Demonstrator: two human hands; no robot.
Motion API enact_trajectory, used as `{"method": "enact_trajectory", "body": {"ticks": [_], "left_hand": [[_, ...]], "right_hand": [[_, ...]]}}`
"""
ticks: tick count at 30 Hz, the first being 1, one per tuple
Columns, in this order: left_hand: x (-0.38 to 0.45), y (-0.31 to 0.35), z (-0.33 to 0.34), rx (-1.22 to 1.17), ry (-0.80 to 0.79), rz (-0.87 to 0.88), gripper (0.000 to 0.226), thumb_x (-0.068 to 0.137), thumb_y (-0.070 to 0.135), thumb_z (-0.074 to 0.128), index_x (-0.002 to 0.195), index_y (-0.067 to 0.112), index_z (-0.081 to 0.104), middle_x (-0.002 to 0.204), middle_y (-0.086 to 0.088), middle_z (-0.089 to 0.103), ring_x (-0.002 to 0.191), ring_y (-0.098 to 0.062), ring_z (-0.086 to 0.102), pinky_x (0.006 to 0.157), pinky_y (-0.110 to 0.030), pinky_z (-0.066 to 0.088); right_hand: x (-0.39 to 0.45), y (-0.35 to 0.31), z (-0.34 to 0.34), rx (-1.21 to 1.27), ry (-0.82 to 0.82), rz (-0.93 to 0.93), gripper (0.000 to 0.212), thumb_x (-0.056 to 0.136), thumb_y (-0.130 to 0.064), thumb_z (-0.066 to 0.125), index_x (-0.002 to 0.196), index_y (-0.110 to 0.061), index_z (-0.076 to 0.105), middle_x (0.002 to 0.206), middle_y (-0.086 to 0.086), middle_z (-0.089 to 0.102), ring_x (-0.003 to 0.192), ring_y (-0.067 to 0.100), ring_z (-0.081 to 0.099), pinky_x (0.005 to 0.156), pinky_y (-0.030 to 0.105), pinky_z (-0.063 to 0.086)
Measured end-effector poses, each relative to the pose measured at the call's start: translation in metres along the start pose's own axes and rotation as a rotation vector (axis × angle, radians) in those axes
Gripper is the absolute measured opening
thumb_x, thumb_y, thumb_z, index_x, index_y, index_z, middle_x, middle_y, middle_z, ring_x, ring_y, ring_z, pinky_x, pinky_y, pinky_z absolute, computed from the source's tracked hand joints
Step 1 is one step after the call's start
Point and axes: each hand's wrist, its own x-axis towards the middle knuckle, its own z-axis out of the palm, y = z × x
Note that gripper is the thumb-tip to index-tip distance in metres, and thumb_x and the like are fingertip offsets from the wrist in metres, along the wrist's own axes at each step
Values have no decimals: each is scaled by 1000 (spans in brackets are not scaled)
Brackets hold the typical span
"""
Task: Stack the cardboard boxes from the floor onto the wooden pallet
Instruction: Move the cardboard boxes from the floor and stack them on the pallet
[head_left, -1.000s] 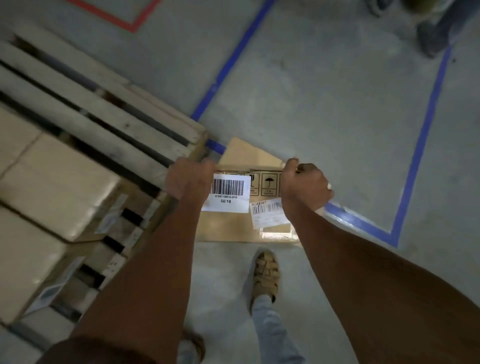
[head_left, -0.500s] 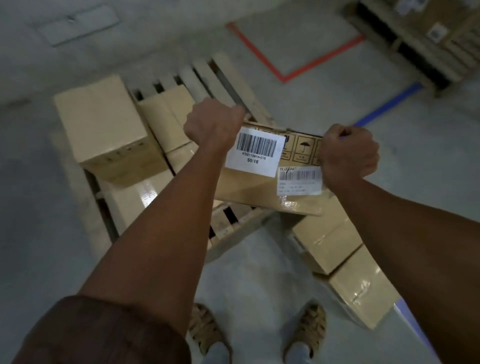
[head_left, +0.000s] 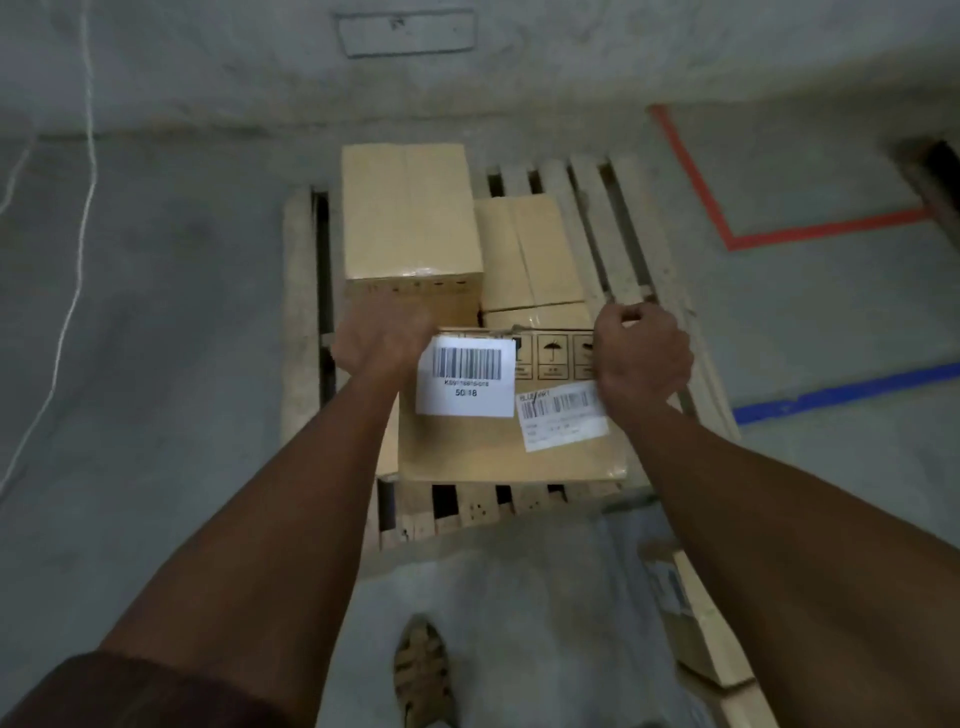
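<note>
Gripping the labelled cardboard box (head_left: 498, 452) with left hand (head_left: 379, 338) and right hand (head_left: 641, 356) clamped on its top corners, we carry it over the wooden pallet (head_left: 649, 249); next we lower it beside the stacked boxes (head_left: 410, 218) beyond our hands.

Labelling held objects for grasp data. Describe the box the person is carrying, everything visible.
The carried box is plain brown cardboard, its near face toward the camera. A large white barcode label reading 50/18 sits at that face's upper left, a smaller, tilted barcode sticker to its right, and printed handling symbols run along the top. The left hand and right hand each have a grip on an upper corner. It is over the near part of the wooden pallet; whether it rests there is unclear.
</note>
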Motion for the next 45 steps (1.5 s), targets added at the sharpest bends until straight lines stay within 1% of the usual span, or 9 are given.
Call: {"method": "enact_trajectory", "body": {"ticks": [6, 10, 14, 19, 26, 36, 40, 42, 45], "left_hand": [[45, -61, -11, -100, 46, -83, 35, 80, 43, 61, 86, 9, 67, 92, -8, 70, 85, -30, 67, 79, -35, 55], [59, -68, -10, -147, 78, -87, 32, 87, 41, 61, 82, 11, 66, 92, -9, 70, 83, -28, 64, 69, -32, 41], [61, -66, -1, -193, 137, -158, 36, 82, 41, 59, 94, 9, 71, 101, -10, 71, 97, -34, 68, 77, -34, 46], [58, -62, 9, -171, 211, -200, 38, 87, 39, 57, 101, 7, 72, 104, -11, 70, 102, -35, 67, 79, -37, 45], [56, -56, 11, -169, 214, -239, 45, 82, 43, 57, 107, 8, 72, 111, -12, 71, 102, -34, 68, 83, -38, 49], [44, -59, 16, -487, -98, -295, 46, 89, 48, 38, 98, 12, 66, 98, -11, 71, 87, -26, 67, 88, -43, 57], [36, -51, 7, -692, -330, -377, 26, 98, 29, 41, 89, 12, 59, 74, -8, 71, 63, -20, 69, 63, -31, 56], [33, -49, 1, -666, -394, -405, 21, 97, 27, 45, 88, 14, 58, 63, -4, 71, 53, -17, 69, 55, -29, 55], [27, -47, -8, -631, -447, -404, 16, 88, 21, 53, 98, 10, 59, 73, -8, 74, 59, -22, 73, 58, -33, 57]], "right_hand": [[-26, -25, 62, 5, -156, -96, 38, 89, -41, 50, 98, -19, 79, 89, 8, 75, 84, 30, 68, 68, 30, 44], [-25, -38, 77, -1, -190, -96, 37, 91, -39, 51, 92, -15, 79, 83, 8, 73, 77, 27, 65, 68, 27, 36], [-20, -40, 88, 10, -201, -44, 40, 90, -43, 47, 92, -16, 76, 87, 7, 73, 80, 27, 63, 69, 31, 39], [-19, -36, 91, 5, -216, 10, 38, 93, -43, 45, 90, -15, 70, 83, 1, 60, 78, 24, 55, 69, 31, 36], [-8, -30, 105, 69, -329, 104, 49, 97, -48, 33, 89, -12, 66, 93, 8, 66, 83, 28, 59, 70, 35, 39], [-4, -24, 90, 186, -626, 327, 57, 85, -64, 42, 99, -10, 58, 96, 7, 62, 88, 28, 61, 82, 41, 51], [6, -17, 91, 387, -871, 496, 59, 63, -57, 46, 96, -12, 64, 103, 12, 73, 88, 34, 70, 87, 49, 57], [9, -25, 75, 419, -967, 557, 41, 77, -40, 42, 97, -8, 59, 102, 12, 72, 87, 34, 70, 77, 41, 58], [14, -32, 51, 368, -949, 607, 6, 83, -15, 37, 82, -10, 40, 102, 15, 56, 92, 36, 64, 75, 40, 53]]}}
